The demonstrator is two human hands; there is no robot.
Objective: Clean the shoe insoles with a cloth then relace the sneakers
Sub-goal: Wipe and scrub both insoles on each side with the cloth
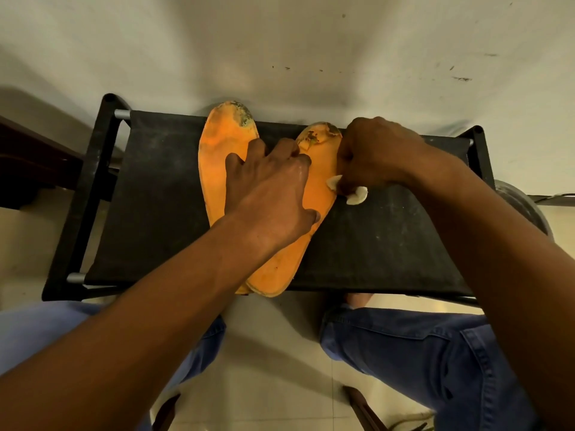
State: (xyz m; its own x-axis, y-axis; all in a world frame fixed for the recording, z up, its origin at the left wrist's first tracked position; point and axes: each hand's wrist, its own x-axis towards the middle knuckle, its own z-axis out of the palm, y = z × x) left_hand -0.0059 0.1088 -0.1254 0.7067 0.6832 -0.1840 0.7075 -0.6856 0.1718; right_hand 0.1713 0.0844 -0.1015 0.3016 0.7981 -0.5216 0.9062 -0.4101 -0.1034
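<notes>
**Q:** what were you wearing for this, long sleeves or anything?

**Me:** nope, no sleeves in view at all. Both my forearms are bare right up to the edge of the shot. Nothing on my left hand [270, 194] or my right hand [376, 154] either: no gloves, no rings, no watch or band at the wrists that I can spot.

**Q:** and the legs?

**Me:** blue denim jeans [420, 353]. The right leg looks a deeper blue, with visible stitched seams running along it. There's a rip or frayed opening at the right knee [357, 301] with bare knee showing through. The left leg reads lighter, kind of washed out and blurry near the frame edge.
</notes>
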